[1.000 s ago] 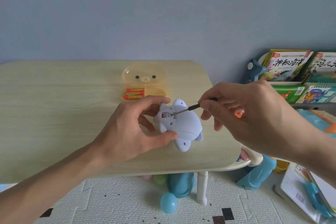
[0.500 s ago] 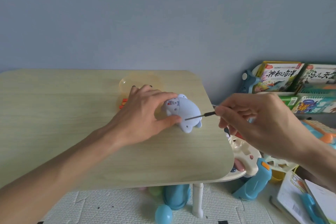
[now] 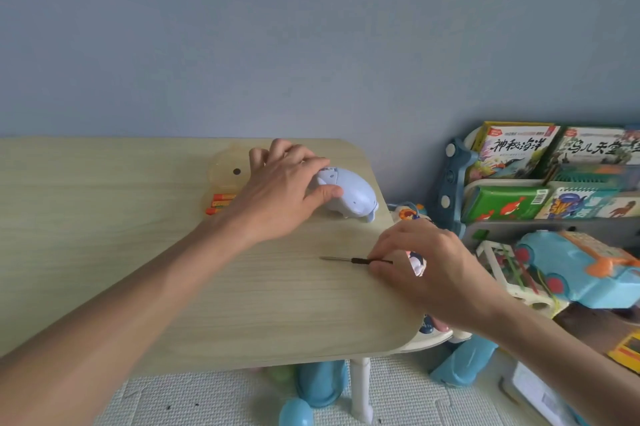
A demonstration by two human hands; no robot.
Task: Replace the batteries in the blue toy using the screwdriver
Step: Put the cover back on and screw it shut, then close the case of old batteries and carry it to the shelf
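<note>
The blue toy (image 3: 349,199) lies on the wooden table (image 3: 138,252) near its far right corner. My left hand (image 3: 280,197) grips it from the left, thumb on its side and fingers over its top. My right hand (image 3: 426,266) pinches the thin screwdriver (image 3: 341,258) by its black handle. The shaft lies low along the table top, tip pointing left, well in front of the toy. Orange batteries (image 3: 221,203) lie in a clear yellow bear-shaped case (image 3: 225,169) behind my left wrist.
The table's right edge runs just past my right hand. Right of it stand a shelf of picture books (image 3: 519,152) and a blue toy car (image 3: 575,270). Blue plastic toys (image 3: 322,387) and a table leg (image 3: 360,387) sit on the foam mat below.
My left hand carried the toy away to the far right corner and set it on the table. My right hand drew the screwdriver out of the toy and lowered it to the table top.
</note>
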